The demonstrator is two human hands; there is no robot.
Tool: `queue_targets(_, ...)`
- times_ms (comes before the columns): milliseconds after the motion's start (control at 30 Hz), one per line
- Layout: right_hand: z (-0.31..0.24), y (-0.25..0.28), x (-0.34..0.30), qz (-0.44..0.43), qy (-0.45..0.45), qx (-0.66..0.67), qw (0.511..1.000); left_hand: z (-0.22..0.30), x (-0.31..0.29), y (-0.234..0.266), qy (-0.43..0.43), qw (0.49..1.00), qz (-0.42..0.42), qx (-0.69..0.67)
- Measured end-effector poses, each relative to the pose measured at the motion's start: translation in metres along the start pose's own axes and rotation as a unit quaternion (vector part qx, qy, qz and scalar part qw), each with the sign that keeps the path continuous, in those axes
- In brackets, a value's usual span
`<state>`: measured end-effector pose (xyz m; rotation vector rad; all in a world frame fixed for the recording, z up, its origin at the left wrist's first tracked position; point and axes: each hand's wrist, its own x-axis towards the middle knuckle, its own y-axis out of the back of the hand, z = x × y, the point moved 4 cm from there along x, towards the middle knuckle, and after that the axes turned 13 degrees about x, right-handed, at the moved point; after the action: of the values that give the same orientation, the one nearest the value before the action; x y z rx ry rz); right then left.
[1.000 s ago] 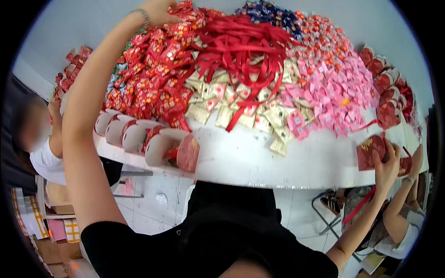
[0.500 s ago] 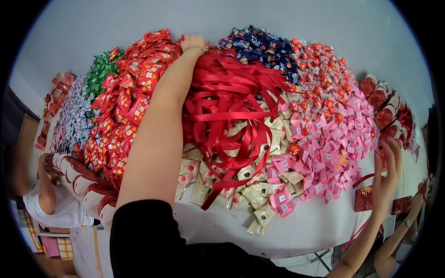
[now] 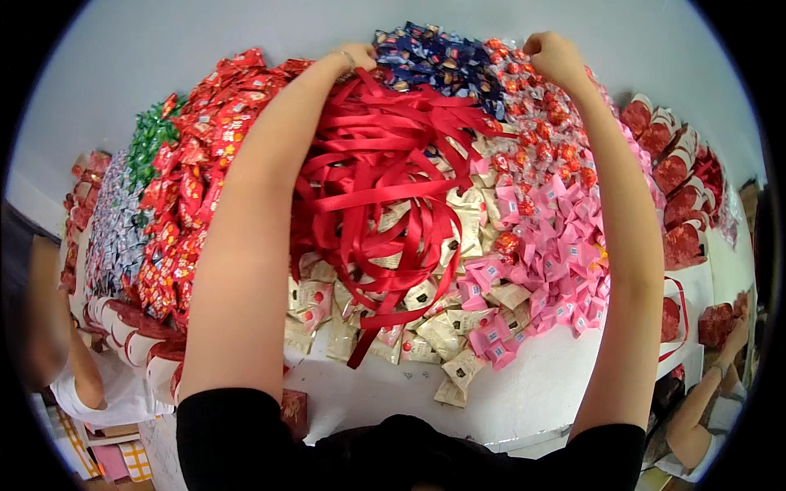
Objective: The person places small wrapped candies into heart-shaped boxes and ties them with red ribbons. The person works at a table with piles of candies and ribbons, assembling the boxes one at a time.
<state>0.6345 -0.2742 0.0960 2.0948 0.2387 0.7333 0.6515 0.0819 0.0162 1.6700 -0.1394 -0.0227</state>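
My left hand (image 3: 358,59) reaches to the far edge of the heap, fingers curled in where the blue-wrapped candies (image 3: 446,61) meet the red ribbons (image 3: 385,131). What it grips, if anything, is hidden. My right hand (image 3: 557,57) is at the back over the red candies in clear twist wrappers (image 3: 536,123); its fingers are drawn together, and I cannot make out what is in them. Red flowered packets (image 3: 196,172) lie beside my left forearm. Pink wrapped candies (image 3: 569,245) lie beside my right forearm, and cream packets (image 3: 442,335) lie under the loose ribbons.
Green candies (image 3: 151,143) and silvery packets (image 3: 119,221) lie on the left. Red-and-white boxes (image 3: 135,331) line the left edge; more boxes (image 3: 675,204) stand right. A red box (image 3: 295,413) is near my left elbow. Co-workers (image 3: 106,389) are at both sides, one hand (image 3: 737,335) at a box.
My right hand has gone from the boxes at the right edge to the back of the heap, its spread fingers now drawn together. My left hand has moved slightly right, toward the blue candies.
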Motion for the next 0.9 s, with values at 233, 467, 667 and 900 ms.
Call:
queue_targets(233,0.055,-0.077,0.002,-0.224,-0.091,-0.057,0.969,-0.041,0.032,-0.034,0.133,0.99,0.035,0.035)
queue_targets(467,0.048,-0.027,-0.007,-0.103,-0.084,0.051,0.99,-0.058,-0.015,-0.004,0.147,0.782,0.048,-0.603)
queue_targets(667,-0.043,-0.006,-0.116,-0.325,-0.01,0.224,0.919,0.06,-0.055,0.089,-0.109,0.629,-0.122,-0.76)
queue_targets(900,-0.101,-0.042,-0.203,-0.2,0.125,0.111,0.965,0.218,-0.114,0.111,-0.144,0.671,-0.307,-0.659)
